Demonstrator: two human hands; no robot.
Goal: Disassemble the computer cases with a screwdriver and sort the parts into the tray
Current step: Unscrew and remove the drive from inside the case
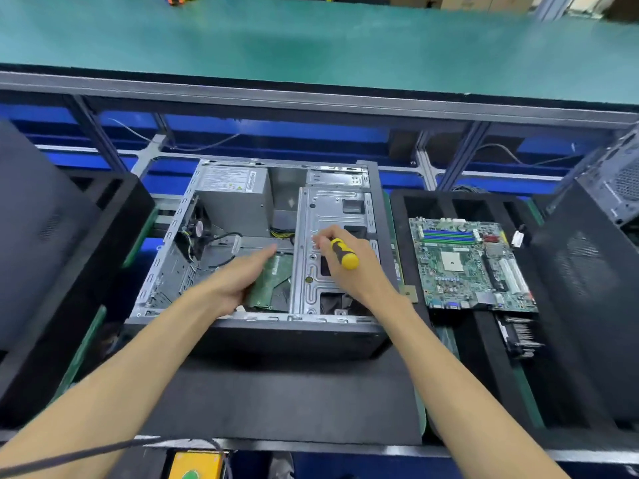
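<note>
- Computer case [242, 326] lies on its side at the centre of the worktop [276, 392], open side up, on a dark foam pad.
- My right hand [349, 267] has its fingers curled round the screwdriver [344, 254]; the yellow-and-black handle points up toward me, and the tip is hidden behind my fingers over the metal drive cage [332, 216].
- My left hand [238, 274] reaches into the case with fingers straight and together, resting on the green circuit board [273, 285] just left of the drive cage. It holds nothing.
- Power supply [235, 198] sits in the far left corner of the case; a fan [195, 229] is mounted on the left wall, with cables running from it.
- Tray [484, 340] of black foam stands just right of the case. A motherboard [466, 261] lies flat across its compartments.
- Further computer cases stand at the left edge [41, 236] and the right edge [587, 271] of the worktop.
</note>
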